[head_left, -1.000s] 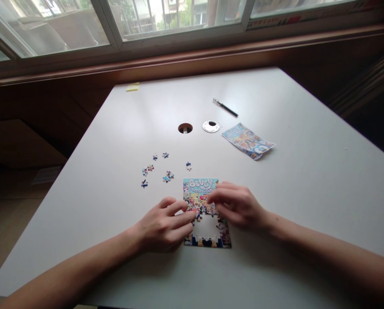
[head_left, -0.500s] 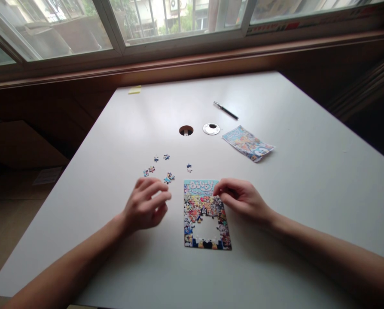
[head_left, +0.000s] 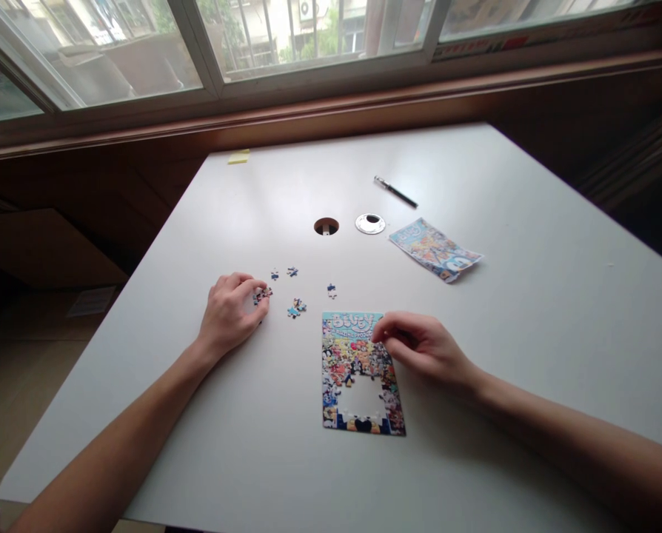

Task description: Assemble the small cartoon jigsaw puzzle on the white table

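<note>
A small colourful jigsaw puzzle (head_left: 358,370) lies on the white table (head_left: 531,296), with a white gap in its lower middle. My right hand (head_left: 420,346) rests at the puzzle's upper right edge, fingers curled and pinched against it. My left hand (head_left: 231,309) is out to the left among several loose puzzle pieces (head_left: 296,306), its fingertips closed on one piece (head_left: 262,295). More loose pieces lie just right of that hand.
A printed puzzle packet (head_left: 435,249) lies beyond the puzzle to the right. A black pen (head_left: 395,192), a round metal cap (head_left: 370,223) and a cable hole (head_left: 326,226) are farther back. A yellow note (head_left: 238,157) sits at the far edge under the window.
My left hand left the puzzle's left edge and moved up and left to the loose pieces, closing on one. My right hand stayed at the puzzle's upper right.
</note>
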Demonstrator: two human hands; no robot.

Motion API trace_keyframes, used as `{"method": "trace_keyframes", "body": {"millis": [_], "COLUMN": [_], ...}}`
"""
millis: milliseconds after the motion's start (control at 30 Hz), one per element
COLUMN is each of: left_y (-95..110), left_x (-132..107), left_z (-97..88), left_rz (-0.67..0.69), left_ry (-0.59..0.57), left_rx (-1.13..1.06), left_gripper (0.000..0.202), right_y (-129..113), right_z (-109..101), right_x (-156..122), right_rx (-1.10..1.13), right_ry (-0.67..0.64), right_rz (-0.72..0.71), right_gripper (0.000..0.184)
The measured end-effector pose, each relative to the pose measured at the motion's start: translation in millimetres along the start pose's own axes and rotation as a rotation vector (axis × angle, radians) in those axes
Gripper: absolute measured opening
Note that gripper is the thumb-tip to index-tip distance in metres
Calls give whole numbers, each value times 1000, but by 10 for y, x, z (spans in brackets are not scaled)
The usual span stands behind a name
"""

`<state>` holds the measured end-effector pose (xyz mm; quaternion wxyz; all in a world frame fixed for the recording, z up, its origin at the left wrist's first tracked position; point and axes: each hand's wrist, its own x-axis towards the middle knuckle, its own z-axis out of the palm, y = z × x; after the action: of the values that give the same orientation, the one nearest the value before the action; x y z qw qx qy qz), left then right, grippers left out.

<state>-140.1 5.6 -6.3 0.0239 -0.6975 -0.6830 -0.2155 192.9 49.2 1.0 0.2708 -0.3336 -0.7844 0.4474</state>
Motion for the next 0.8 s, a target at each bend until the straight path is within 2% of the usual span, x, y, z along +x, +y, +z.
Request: {"method": "trace_keyframes", "body": {"millis": [400,567,800], "left_y": [-7,-16,-30], "left_x": [12,-3,-3], "left_z": [-2,-4,-14], "left_rz": [31,31,67], "left_ry": [-35,-31,-70], "left_rx": [-56,-49,-77], "left_gripper": [10,22,17], "right_y": [3,10,18], "right_z": [17,17,12], "right_x": [0,2,4], "right_rx": [5,11,10], "right_ry": [-23,-23,-26], "right_rz": [2,2,7], "right_gripper": [19,19,19]}}
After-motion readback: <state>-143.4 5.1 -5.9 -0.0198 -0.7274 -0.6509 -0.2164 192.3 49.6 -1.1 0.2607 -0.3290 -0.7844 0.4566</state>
